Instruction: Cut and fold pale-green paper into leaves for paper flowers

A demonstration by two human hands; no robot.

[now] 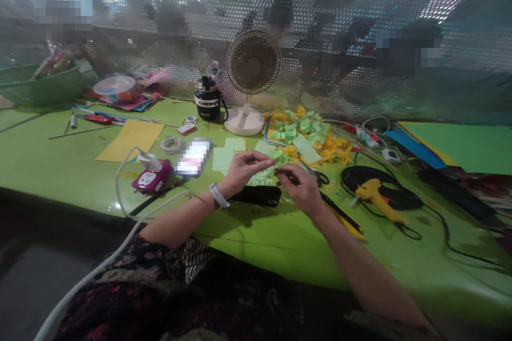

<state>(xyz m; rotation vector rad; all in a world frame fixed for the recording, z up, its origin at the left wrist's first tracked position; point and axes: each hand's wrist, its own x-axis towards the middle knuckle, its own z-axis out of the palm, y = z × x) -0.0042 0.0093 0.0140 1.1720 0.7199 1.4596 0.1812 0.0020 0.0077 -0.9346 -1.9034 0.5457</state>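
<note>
Two bare hands meet over the glossy green surface (276,245): the left hand (244,168) curled, its grip unclear, the right hand (300,189) pinching a thin dark sliver (280,172). Crinkled pale-green paper leaves (300,128) and yellow paper petals (332,152) lie just beyond.

The left hand (243,169) and right hand (299,189) pinch close together over a green table (256,240), whatever they hold too small to tell. Pale green paper squares (234,145) lie just beyond, with a yellow glue gun (378,200) off to the right.
</note>
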